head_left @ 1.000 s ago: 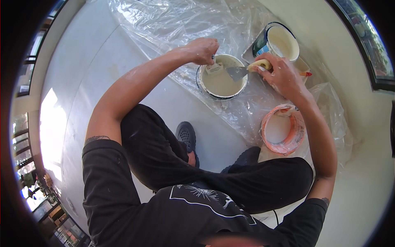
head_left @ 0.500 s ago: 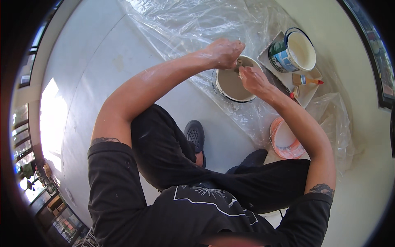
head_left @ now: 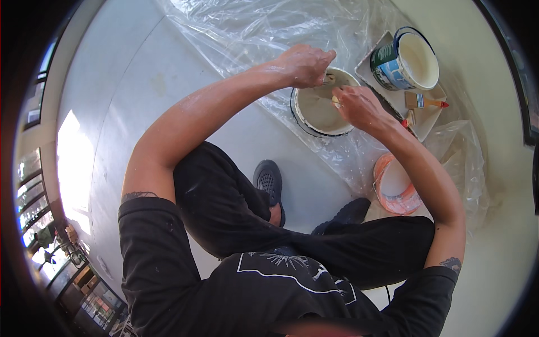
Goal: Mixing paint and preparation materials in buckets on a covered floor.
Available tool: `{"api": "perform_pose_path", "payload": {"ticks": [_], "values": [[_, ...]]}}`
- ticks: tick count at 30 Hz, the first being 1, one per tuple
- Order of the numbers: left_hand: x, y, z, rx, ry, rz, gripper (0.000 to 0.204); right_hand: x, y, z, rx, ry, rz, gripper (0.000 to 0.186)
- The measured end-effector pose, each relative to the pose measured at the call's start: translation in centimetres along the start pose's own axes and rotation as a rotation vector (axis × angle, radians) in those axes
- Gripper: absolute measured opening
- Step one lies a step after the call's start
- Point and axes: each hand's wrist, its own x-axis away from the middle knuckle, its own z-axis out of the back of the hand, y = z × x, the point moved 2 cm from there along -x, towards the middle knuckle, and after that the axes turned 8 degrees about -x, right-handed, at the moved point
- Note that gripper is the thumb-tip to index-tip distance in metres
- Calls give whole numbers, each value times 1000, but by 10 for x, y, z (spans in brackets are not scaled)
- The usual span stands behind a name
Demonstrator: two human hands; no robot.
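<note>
A white bucket (head_left: 296, 106) of greyish-tan paint or thin paste stands on the plastic sheet ahead of me. My left hand (head_left: 307, 66) is closed above its upper left rim. Something pale shows just below those fingers, too hidden to name. Over the right side of the bucket, my right hand (head_left: 359, 105) has its fingers curled together, with a small pale piece poking out at the fingertips. What that piece belongs to I cannot make out. Both hands and forearms carry whitish smears.
Clear plastic sheeting (head_left: 247, 33) covers the floor ahead. To the right stand a green-and-blue paint bucket (head_left: 387, 67) on a tray, a flat paintbrush (head_left: 418, 101) with a red-tipped handle, and an orange-smeared pail (head_left: 396, 203). A wall rises at far right.
My hands have drawn apart: the right has shifted right, away from the left. More of the paste's surface shows between them. The whole view has shifted slightly.
</note>
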Motion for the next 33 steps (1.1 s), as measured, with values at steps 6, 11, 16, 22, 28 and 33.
{"api": "perform_pose_path", "payload": {"ticks": [6,11,16,22,28,33], "values": [[-3,2,0,-29,29,-23,31,-6,3,-25,-98,24,-36,19],[-4,3,4,-53,45,-27,36,-5,-14,-30,-169,7,-95,24],[-4,5,16,-28,81,-26,31,-9,-13,-17,-169,35,-168,25],[-3,9,27,-16,80,-56,32,-15,1,-29,111,96,150,14],[-3,15,25,-43,90,-95,33,-13,-8,-49,-89,-85,225,9],[-3,5,17,-44,-6,-75,31,1,-9,-20,-155,-257,207,9]]}}
